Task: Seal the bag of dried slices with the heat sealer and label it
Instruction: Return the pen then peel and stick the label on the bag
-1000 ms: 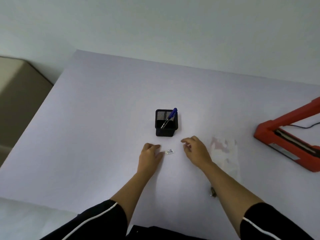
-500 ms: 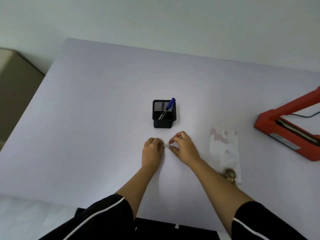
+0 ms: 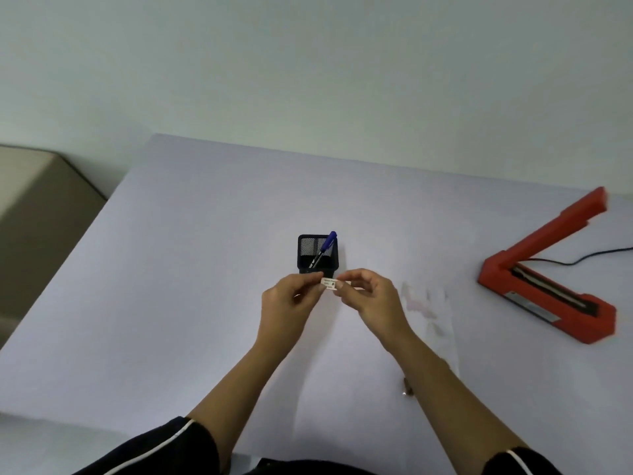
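Left hand (image 3: 287, 298) and right hand (image 3: 375, 299) both pinch the tiny label (image 3: 330, 283) together above the surface (image 3: 205, 269). Bag (image 3: 432, 313) lies at their 3 o'clock, unlabelled; guessing sealing's done, heat sealer (image 3: 548, 293) beyond it stands open.

Two hands show: left hand (image 3: 284, 299), right hand (image 3: 376, 296). One label (image 3: 329, 283), one pen (image 3: 325, 246), one holder (image 3: 307, 257). One bag (image 3: 431, 310), one sealer (image 3: 496, 272).

Black mesh cup (image 3: 305, 257) with blue pen (image 3: 329, 238) on white table (image 3: 178, 275)
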Demonstrator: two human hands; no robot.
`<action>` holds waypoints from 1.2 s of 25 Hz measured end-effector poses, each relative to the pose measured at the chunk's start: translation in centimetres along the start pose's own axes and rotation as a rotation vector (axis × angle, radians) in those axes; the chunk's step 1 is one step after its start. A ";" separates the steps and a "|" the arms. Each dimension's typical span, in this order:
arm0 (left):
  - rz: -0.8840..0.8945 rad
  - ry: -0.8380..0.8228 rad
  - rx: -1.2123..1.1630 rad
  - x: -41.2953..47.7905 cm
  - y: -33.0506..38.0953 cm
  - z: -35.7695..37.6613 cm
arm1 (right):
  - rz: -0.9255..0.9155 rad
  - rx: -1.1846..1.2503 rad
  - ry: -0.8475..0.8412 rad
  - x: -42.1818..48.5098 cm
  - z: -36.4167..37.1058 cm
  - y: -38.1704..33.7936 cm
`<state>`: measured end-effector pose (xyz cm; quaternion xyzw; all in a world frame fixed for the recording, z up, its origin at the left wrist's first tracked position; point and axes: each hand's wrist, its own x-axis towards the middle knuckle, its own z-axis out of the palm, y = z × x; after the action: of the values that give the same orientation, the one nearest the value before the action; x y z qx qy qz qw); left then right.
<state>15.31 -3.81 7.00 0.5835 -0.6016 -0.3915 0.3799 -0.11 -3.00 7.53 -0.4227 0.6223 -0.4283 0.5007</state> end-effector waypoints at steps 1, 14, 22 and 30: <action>0.060 0.045 -0.004 -0.3 0.6 -0.1 | -0.018 0.033 0.003 -0.4 -0.3 -0.9; 0.454 0.292 0.059 -1.8 2.7 0.4 | -0.127 -0.028 0.031 -2.7 -1.5 -4.9; 0.421 0.281 0.003 -2.0 3.2 0.5 | -0.149 -0.063 0.024 -3.1 -1.4 -5.1; 0.323 0.233 -0.079 -2.2 3.6 0.9 | -0.164 -0.065 0.060 -3.5 -1.4 -5.1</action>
<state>13.13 -1.57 9.95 0.5055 -0.6234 -0.2787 0.5275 -0.46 -0.92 13.55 -0.4753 0.6139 -0.4598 0.4311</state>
